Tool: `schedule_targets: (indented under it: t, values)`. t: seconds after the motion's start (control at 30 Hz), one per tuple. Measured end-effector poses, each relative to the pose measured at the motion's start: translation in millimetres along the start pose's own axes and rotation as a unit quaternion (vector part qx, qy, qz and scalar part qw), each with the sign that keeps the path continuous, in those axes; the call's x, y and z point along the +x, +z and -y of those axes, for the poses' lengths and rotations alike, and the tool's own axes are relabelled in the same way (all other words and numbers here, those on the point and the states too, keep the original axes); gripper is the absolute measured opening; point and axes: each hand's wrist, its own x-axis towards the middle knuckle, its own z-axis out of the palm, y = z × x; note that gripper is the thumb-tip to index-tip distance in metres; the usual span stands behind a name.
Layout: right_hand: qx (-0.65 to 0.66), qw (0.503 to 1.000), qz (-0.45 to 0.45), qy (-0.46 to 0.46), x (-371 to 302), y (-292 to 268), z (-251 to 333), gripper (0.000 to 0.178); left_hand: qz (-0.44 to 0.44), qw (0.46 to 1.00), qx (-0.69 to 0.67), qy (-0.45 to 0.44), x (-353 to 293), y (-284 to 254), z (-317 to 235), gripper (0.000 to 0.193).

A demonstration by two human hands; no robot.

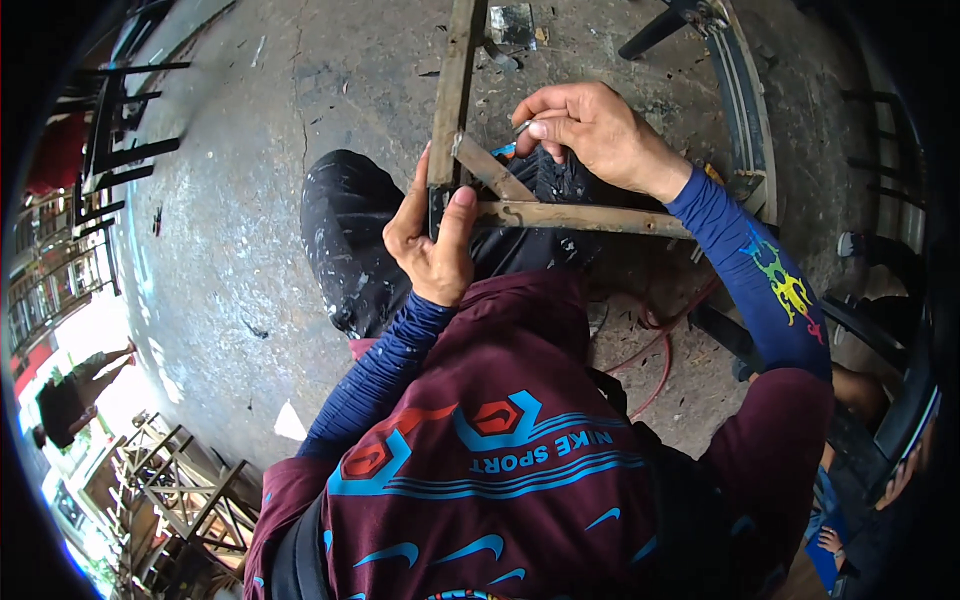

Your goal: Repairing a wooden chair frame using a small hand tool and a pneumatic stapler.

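Note:
A wooden frame (590, 217) rests over my lap, its bars meeting at a corner where a short diagonal brace (497, 170) joins them. My left hand (435, 250) is closed around that corner, thumb on the near side and fingers along the outer edge of the long upright bar (457, 95). Just above the brace, my right hand (590, 130) pinches a small thin metal piece (521, 127) between thumb and fingertips; it is too small to tell its exact kind. The right hand stays apart from the wood.
A dark curved frame part (742, 110) stands at the far right. A red hose (665, 365) lies on the concrete floor (230, 190) to my right. Stacked wooden frames (185, 490) fill the lower left, near a person (75, 400). Another person's hand (895, 485) shows at the lower right.

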Motion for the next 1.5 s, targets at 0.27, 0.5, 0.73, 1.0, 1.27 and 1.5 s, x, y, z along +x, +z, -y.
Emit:
schedule_targets:
  t: [0.27, 0.5, 0.73, 1.0, 1.27, 1.5]
  values:
    - [0.140, 0.988, -0.015, 0.068, 18.2, 17.5, -5.8, 0.021, -0.029, 0.995, 0.093, 0.007, 14.2, -7.7, 6.1, 0.055]
    - [0.045, 0.995, 0.078, -0.050, 40.2, 4.7, -20.9, 0.008, -0.043, 0.987, 0.156, -0.003, 13.5, -12.2, 10.7, 0.057]
    - [-0.011, 0.985, 0.095, -0.141, 50.6, 1.6, -25.4, 0.014, -0.052, 0.987, 0.154, 0.013, 16.2, -13.4, 14.3, 0.061]
    - [0.094, 0.959, 0.123, 0.238, 57.2, 5.1, 46.8, 0.015, -0.053, 0.988, 0.145, 0.013, 28.1, -11.6, 9.4, 0.061]
    - [-0.179, 0.922, 0.106, -0.325, 55.8, -11.4, -8.0, 0.036, -0.061, 0.994, 0.086, 0.014, 32.8, -17.0, 16.0, 0.059]
    - [-0.363, 0.713, 0.160, -0.578, 100.1, -19.1, -10.9, 0.044, -0.107, 0.991, 0.071, 0.032, 38.1, -14.9, 23.2, 0.058]
